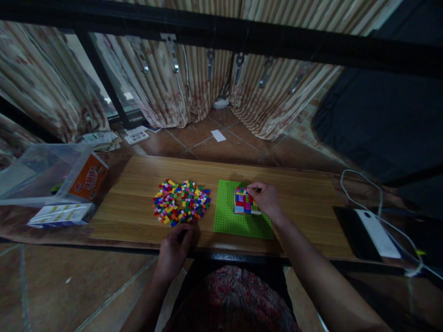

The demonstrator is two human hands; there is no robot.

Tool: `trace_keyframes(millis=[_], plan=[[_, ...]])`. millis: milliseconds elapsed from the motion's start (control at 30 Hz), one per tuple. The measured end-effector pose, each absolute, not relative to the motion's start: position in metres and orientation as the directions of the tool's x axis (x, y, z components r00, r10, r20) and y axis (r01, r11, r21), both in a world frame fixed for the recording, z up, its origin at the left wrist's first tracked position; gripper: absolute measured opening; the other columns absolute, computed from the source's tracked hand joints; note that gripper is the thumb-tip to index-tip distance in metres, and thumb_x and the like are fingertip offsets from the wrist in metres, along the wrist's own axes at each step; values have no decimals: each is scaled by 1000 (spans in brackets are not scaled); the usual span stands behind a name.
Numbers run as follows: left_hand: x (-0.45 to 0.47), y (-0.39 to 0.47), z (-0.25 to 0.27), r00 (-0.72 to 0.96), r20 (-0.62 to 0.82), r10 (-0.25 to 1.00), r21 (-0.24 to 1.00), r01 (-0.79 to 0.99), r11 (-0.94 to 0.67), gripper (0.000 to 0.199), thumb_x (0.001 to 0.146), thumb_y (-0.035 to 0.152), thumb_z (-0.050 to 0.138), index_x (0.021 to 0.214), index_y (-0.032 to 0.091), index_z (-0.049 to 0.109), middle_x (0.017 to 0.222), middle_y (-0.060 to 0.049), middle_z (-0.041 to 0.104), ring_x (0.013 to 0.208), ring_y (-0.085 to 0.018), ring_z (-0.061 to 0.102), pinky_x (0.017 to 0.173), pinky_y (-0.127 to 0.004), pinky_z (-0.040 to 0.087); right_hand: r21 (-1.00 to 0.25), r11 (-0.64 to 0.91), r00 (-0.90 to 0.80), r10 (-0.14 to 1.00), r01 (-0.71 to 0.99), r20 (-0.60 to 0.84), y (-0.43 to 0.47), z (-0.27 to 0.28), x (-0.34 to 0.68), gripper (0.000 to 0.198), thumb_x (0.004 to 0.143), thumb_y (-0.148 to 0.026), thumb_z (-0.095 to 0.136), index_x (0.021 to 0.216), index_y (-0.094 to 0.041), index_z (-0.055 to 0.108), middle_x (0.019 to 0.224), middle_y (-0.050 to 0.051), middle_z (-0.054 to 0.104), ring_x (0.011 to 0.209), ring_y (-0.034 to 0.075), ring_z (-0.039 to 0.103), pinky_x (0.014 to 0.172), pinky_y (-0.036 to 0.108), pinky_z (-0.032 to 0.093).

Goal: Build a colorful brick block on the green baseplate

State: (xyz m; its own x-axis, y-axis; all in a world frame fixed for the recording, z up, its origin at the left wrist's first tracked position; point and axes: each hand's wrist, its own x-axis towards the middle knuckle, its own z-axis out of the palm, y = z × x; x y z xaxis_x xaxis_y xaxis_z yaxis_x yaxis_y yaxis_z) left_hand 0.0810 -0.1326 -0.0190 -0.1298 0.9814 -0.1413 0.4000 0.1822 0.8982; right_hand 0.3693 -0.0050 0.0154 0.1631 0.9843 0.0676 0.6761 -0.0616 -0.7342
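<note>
A green baseplate [224,216] lies on the wooden tabletop, carrying a block of multicoloured toy bricks [245,203] stacked together. Over the block's far right corner, my right hand [266,199] is closed in a pinch, its fingertips touching the top bricks. Whatever sits between those fingertips is too small to make out. To the left spreads a heap of loose toy bricks [166,203] in many colours. My left hand [176,249] rests at the table's near edge, just below this heap, with fingers curled and thumb near the index finger. Its grip is hidden in shadow.
A clear plastic bin [44,170] with an orange label and a white box [62,215] stand at the left end. On the right are a black-and-white flat object [375,233] and a white cable [380,193]. A dark bar [221,27] crosses overhead with hanging clips.
</note>
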Motion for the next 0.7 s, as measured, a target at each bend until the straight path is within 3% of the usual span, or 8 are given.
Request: trace_keyframes(millis=[267, 533, 700], plan=[[82, -133, -14, -125, -127, 984, 910, 381, 166, 25, 82, 41, 57, 91, 18, 64, 73, 0, 68, 63, -14, 63, 56, -21, 48, -835, -9, 207, 970, 550, 126, -13, 10, 380, 27, 84, -36, 52, 93, -22, 73, 98, 5, 75, 93, 21, 67, 86, 35, 50], [82, -133, -16, -126, -152, 980, 905, 381, 189, 29, 82, 44, 56, 94, 18, 64, 78, -3, 70, 71, -17, 66, 60, -23, 50, -822, 27, 125, 985, 569, 119, -19, 1, 384, 30, 82, -42, 55, 97, -22, 72, 107, 7, 72, 101, 21, 64, 90, 39, 48], [81, -134, -17, -125, -122, 985, 904, 396, 162, 28, 82, 43, 56, 94, 19, 65, 77, -2, 69, 68, -16, 65, 61, -23, 51, -892, -42, 195, 979, 451, 53, -19, -9, 380, 32, 78, -44, 61, 98, -22, 72, 104, 6, 73, 97, 21, 66, 91, 40, 49]])
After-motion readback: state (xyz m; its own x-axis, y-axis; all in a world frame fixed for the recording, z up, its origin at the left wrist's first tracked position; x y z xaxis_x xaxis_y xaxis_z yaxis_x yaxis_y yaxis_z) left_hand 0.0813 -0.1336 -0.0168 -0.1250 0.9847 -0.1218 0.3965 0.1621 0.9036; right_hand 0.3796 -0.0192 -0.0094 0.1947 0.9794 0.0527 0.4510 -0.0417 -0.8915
